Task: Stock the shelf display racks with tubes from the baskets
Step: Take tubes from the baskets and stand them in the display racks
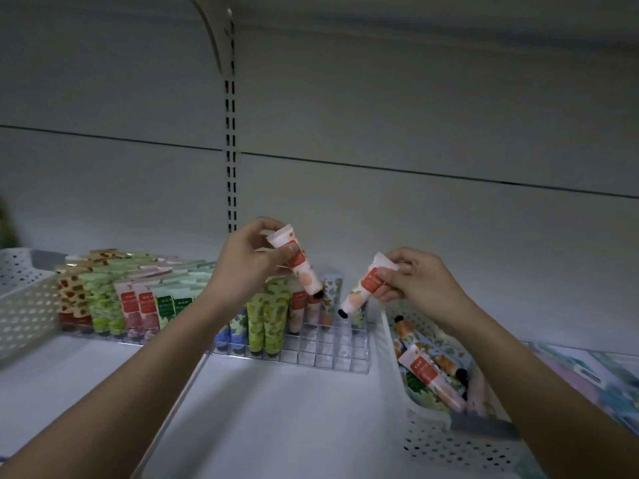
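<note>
Holding one tube apiece, both hands hang above the clear plastic grid rack [325, 350] on the white shelf [276, 409]. The left hand [249, 261] has thumb and fingers curled round the crimped upper end of a white tube with a red label and peach picture [296, 267], its black cap pointing down toward the row of standing tubes [304, 309] just beneath. The right hand [411, 274] pinches a second peach-printed white tube [363, 288] near its flat end, tilted so that its black cap aims down and toward the left hand, over the rack's near-right cells.

Below the right wrist sits a white perforated plastic basket [449, 444] with more loose tubes lying in it; beyond the left forearm stands a fuller rack of green, red and brown tubes [114, 299], and past that another white perforated basket [24, 305].

The step in hand looks like placing: both tubes are picked and brought over the rack, not yet seated. Many front cells show empty, so the job seems partly done. Next, each tube probably needs turning upright, cap down, and lining up over a free cell beside the matching peach ones, then lowering straight so it does not knock its neighbours.
</note>
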Motion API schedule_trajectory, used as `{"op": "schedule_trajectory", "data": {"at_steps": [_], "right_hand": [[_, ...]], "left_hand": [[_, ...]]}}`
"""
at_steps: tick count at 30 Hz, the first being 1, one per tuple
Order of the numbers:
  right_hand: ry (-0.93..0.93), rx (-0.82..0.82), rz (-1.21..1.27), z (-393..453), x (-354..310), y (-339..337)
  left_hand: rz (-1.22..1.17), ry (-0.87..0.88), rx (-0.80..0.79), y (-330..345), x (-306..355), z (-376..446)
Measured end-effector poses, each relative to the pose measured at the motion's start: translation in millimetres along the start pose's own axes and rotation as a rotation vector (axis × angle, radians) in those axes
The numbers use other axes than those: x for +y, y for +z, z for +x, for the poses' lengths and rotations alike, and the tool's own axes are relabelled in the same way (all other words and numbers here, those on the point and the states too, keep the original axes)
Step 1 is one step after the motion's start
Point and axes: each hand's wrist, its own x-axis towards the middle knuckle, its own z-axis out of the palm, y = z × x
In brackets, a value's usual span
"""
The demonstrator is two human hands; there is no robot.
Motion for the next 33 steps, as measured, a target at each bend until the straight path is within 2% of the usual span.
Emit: {"op": "schedule_trajectory", "data": {"at_steps": [17, 23, 33], "right_hand": [[-0.193, -0.085, -0.754, 56, 2, 80], [-0.142, -0.221, -0.852, 54, 10, 89], [-0.096, -0.236, -0.910, 47, 1, 90]], "left_hand": [[0.035, -0.025, -0.052, -23, -7, 3], [0.085, -0.023, -0.059, -27, -10, 4], [0.309, -0.032, -0.024, -22, -9, 0]]}}
